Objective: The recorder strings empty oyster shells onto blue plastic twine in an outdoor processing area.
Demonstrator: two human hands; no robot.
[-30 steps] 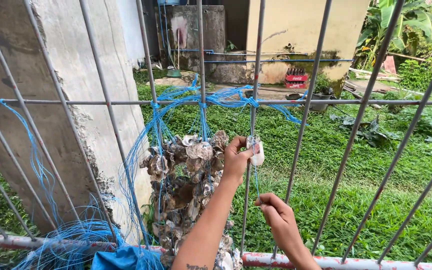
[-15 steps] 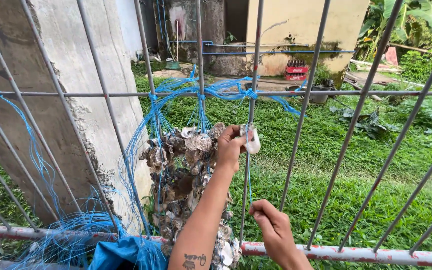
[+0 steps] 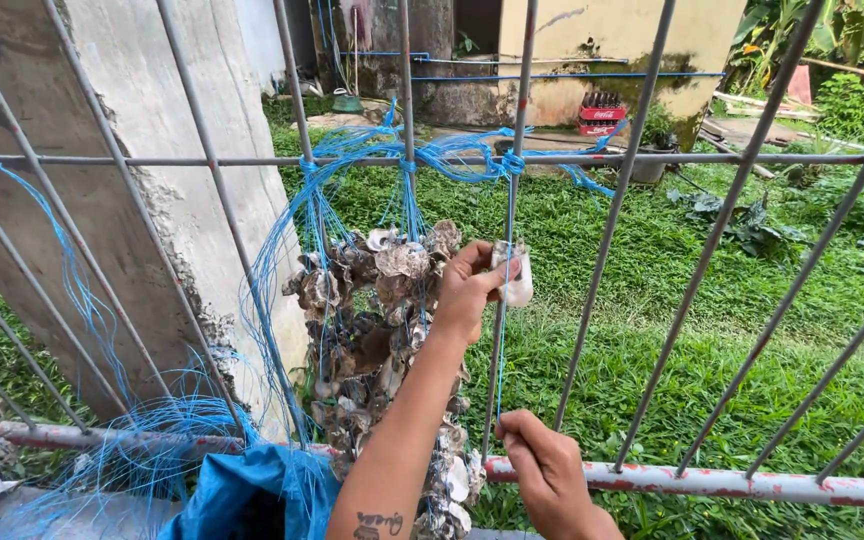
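My left hand [image 3: 467, 292] is raised against the metal grille and grips a pale oyster shell [image 3: 515, 275] threaded on a thin blue string [image 3: 500, 350]. That string runs down from a knot on the horizontal bar [image 3: 712, 159] to my right hand [image 3: 547, 468], which pinches it just above the lower painted rail [image 3: 712, 482]. Just left of my left hand hangs a thick bunch of strung oyster shells [image 3: 377, 330], tied to the bar by several blue strings.
A concrete pillar [image 3: 102, 190] stands at the left behind the grille. Loose blue string [image 3: 142, 440] piles near a blue bag [image 3: 252, 490] at the bottom. Grass [image 3: 712, 330], a red crate [image 3: 602, 113] and a yellow wall lie beyond.
My left hand stays on the shell at the vertical bar. My right hand has slid a little lower along the string, toward the bottom rail.
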